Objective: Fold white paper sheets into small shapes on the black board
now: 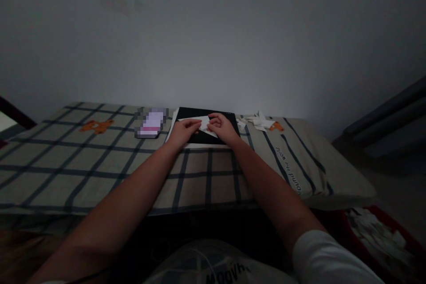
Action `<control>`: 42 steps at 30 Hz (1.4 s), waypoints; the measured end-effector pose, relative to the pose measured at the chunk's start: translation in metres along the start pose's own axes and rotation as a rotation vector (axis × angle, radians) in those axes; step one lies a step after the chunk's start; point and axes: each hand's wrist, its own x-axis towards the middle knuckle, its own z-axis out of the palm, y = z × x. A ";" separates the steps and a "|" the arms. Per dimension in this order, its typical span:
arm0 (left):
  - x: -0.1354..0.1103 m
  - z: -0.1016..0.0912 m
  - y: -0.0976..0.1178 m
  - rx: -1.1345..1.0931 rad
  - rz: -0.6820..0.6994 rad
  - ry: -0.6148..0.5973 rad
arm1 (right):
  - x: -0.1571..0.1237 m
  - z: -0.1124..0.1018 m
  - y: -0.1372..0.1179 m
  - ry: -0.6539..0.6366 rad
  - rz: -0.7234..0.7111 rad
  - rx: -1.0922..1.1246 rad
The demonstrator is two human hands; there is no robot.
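Observation:
A folded piece of white paper (205,125) lies between my two hands, over a flat black board or book cover (196,112). My left hand (183,133) pinches the paper's left part between thumb and fingers. On the other side, my right hand (222,128) has its curled fingers on the paper's right part. White sheets (173,128) stick out from under the black cover at its left and front edges. The finer folds of the paper are too small to make out.
Folded white paper pieces (260,120) lie right of the cover. To the left is a phone (152,123) with a lit, blurred screen. A checked cloth (133,173) covers the table against a grey wall (213,35). A red bin (376,208) with crumpled paper stands low at right.

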 end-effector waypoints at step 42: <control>0.012 0.036 -0.002 0.004 -0.014 0.008 | -0.018 -0.036 -0.018 -0.011 -0.250 -0.765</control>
